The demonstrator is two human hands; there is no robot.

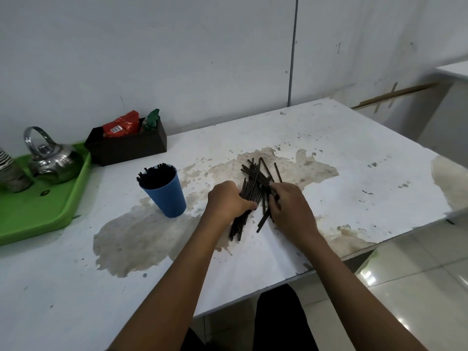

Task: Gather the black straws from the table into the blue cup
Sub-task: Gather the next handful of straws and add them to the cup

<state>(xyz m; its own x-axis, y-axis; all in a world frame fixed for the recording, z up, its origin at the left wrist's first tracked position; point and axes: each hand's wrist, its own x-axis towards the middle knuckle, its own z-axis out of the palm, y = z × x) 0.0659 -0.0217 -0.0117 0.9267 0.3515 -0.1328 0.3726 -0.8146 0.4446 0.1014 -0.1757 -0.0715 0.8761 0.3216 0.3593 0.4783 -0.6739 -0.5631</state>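
While both hands work at the loose pile of black straws [255,183] near the middle of the white table [354,153], the blue cup [166,196] stands upright to the left of the pile, apart from it. A bundle of straws in the cup [152,173] already rises above its rim. The left hand [228,201] curls its fingers round a bunch of straws from the pile, whose near ends stick out below the wrist. The right hand [291,206] meets the pile from the right with fingers bent, pinching among the straws. Several straws fan out beyond the fingers toward the far side, lying across a brownish worn patch of the tabletop.

Far left, a green tray [48,211] carries a polished metal kettle [50,158] and a partly visible glass object at the frame edge. Just right of the tray, a dark open box [129,148] holds a red packet [121,124] and a green packet [152,120]. The red packet bears a white barcode label; its printing is too small to read. No other writing can be made out.
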